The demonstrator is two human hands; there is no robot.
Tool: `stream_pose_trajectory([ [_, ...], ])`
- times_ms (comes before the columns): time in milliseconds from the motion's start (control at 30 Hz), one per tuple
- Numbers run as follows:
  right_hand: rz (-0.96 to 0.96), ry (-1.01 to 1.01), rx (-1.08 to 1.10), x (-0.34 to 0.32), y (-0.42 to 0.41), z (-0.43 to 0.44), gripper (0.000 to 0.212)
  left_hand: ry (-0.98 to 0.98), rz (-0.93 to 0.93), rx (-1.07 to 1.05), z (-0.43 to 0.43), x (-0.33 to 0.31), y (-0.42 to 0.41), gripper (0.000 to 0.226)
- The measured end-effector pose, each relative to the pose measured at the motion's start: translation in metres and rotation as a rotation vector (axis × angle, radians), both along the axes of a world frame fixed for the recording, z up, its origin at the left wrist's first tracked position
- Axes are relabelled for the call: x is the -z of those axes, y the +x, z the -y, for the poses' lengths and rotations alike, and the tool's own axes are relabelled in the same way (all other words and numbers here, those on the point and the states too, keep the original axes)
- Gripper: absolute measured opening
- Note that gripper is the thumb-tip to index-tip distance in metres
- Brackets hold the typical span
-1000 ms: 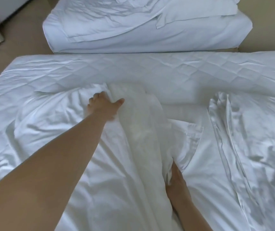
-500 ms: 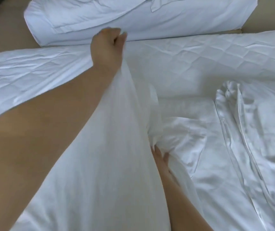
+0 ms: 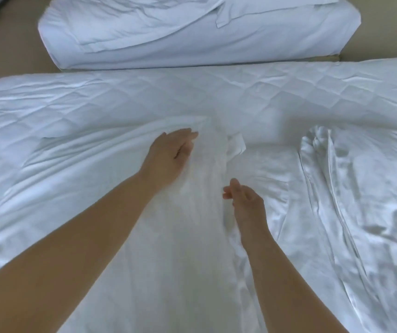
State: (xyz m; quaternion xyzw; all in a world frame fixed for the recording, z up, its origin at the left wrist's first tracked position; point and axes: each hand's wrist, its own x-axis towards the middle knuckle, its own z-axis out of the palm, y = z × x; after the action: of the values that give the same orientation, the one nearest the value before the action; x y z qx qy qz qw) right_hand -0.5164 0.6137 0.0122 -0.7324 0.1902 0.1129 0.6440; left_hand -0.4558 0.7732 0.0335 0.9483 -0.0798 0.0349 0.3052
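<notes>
- The left hand [image 3: 172, 150] lies on the far end of a long ridge of white cloth [image 3: 202, 224]; its fingers are straight and close together, the thumb set a little apart, the palm turned down against the fabric
- The right hand [image 3: 246, 201] is nearer the person, at the right edge of that same ridge; its fingers [image 3: 227, 193] are loosely bent with the thumb raised, and I can see no cloth pinched between them; the picture is a bit soft there, so whether the fingertips touch the fabric I cannot tell
- The ridge of cloth runs from the bottom of the view straight away from the person, between the two forearms, and ends just past the left hand; it rests on the quilted mattress pad [image 3: 216, 92]
- A small folded flap [image 3: 237, 143] sticks out just right of the ridge's far end, near the left hand's fingertips
- To the right, well apart from both hands, a crumpled shiny cover [image 3: 365, 200] lies bunched on the same bed
- Beyond the bed stands a second mattress [image 3: 216, 51] with loose white linen [image 3: 132, 22] heaped on top; beige floor [image 3: 7, 46] shows at the upper left
</notes>
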Motion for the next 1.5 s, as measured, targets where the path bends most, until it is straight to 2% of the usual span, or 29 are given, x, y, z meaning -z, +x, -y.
stream_pose_trajectory([
  [100,0.0,-0.176,-0.183,-0.014,0.014,-0.035,0.04,0.148,0.1,-0.063,-0.033,0.001,-0.06,0.055],
  [167,0.02,-0.32,-0.223,-0.017,0.021,-0.047,0.03,0.241,0.1,-0.151,-0.055,0.014,-0.095,0.061],
  [233,0.111,-0.348,-0.068,-0.023,0.027,-0.038,0.024,0.305,0.1,-0.217,-0.072,0.024,-0.121,0.061],
  [300,0.225,-0.401,0.098,-0.028,0.023,-0.014,0.028,0.367,0.122,-0.212,-0.078,0.029,-0.145,0.059],
  [367,0.122,-0.488,0.11,-0.016,0.007,0.01,0.025,0.425,0.096,-0.152,-0.078,0.041,-0.169,0.057],
  [400,-0.002,-0.484,0.093,-0.006,-0.006,0.018,0.023,0.452,0.049,-0.114,-0.078,0.047,-0.18,0.057],
  [467,-0.226,-0.276,0.056,0.004,-0.033,0.026,0.022,0.459,-0.079,-0.092,-0.078,0.055,-0.195,0.057],
  [533,-0.273,-0.038,0.023,-0.001,-0.057,0.029,0.024,0.439,-0.134,-0.109,-0.08,0.056,-0.203,0.058],
  [600,-0.271,0.04,-0.056,-0.012,-0.081,0.026,0.02,0.438,-0.142,-0.085,-0.08,0.052,-0.209,0.058],
  [700,-0.263,0.03,-0.238,-0.019,-0.12,0.017,0.021,0.437,-0.12,-0.06,-0.082,0.049,-0.226,0.057],
  [733,-0.215,-0.033,-0.244,-0.018,-0.129,0.016,0.016,0.416,-0.114,-0.067,-0.085,0.047,-0.236,0.057],
  [800,-0.069,-0.27,-0.068,-0.015,-0.143,0.022,0.006,0.373,-0.133,-0.114,-0.099,0.042,-0.256,0.057],
  [867,-0.037,-0.512,0.078,-0.006,-0.155,0.031,0.018,0.391,-0.111,-0.155,-0.118,0.038,-0.277,0.057],
  [1000,-0.159,-0.74,-0.035,0.013,-0.168,0.02,0.035,0.438,-0.121,-0.188,-0.146,0.041,-0.308,0.064],
  [1067,-0.185,-0.819,-0.057,0.013,-0.168,0.018,0.063,0.404,-0.125,-0.347,-0.159,0.042,-0.316,0.074],
  [1100,-0.23,-0.794,-0.042,0.013,-0.169,0.021,0.078,0.367,-0.137,-0.494,-0.166,0.04,-0.321,0.074],
  [1167,-0.314,-0.569,0.018,0.015,-0.175,0.026,0.093,0.254,-0.32,-0.744,-0.177,0.038,-0.33,0.074],
  [1267,-0.38,-0.241,0.024,0.017,-0.193,0.019,0.097,0.175,-0.476,-0.825,-0.183,0.038,-0.337,0.086],
  [1300,-0.394,-0.202,-0.003,0.014,-0.195,0.016,0.092,0.18,-0.492,-0.805,-0.183,0.04,-0.336,0.087],
  [1367,-0.385,-0.186,-0.045,0.001,-0.196,0.013,0.056,0.188,-0.507,-0.777,-0.181,0.041,-0.33,0.088],
  [1433,-0.281,-0.234,-0.032,-0.016,-0.195,0.02,0.023,0.171,-0.478,-0.775,-0.176,0.042,-0.329,0.089],
  [1500,-0.156,-0.305,0.044,-0.03,-0.197,0.038,0.01,0.139,-0.412,-0.732,-0.168,0.041,-0.329,0.102],
])
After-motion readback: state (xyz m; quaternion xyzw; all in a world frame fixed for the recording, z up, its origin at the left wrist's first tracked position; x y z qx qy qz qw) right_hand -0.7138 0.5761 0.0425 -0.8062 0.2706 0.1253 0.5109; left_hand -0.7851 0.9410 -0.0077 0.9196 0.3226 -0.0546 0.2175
